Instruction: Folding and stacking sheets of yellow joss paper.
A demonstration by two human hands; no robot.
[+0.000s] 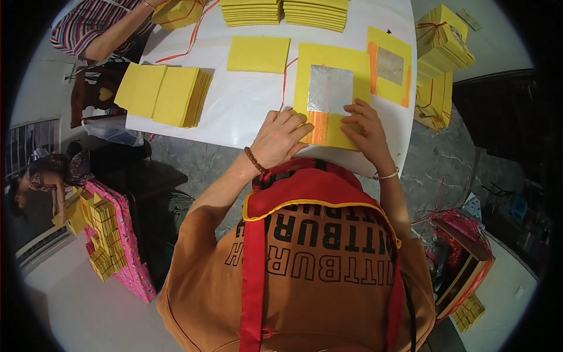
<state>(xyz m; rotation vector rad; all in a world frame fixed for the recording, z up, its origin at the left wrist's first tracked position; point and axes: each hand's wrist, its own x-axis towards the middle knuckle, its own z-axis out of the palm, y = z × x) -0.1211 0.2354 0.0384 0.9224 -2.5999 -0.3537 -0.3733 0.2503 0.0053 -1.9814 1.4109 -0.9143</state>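
Observation:
A stack of yellow paper (334,56) lies at the table's near right part, with a silver foil square (330,88) and an orange-striped patch on its top sheet. My left hand (280,138) has its fingers curled at the stack's near left edge, closed on the paper there. On the right, my right hand (368,130) rests along the stack's edge with fingers apart, some touching the foil's lower right corner and the thumb side lower down. Another yellow sheet (373,88) with foil and orange bands lies just right of the stack.
On the white table (234,111) are a fanned yellow paper stack (167,94), a flat yellow pile (258,54) and red string (193,41). A person's arm (117,38) works at the far left. Tied yellow bundles (443,44) stand at right; another person (56,176) is at left.

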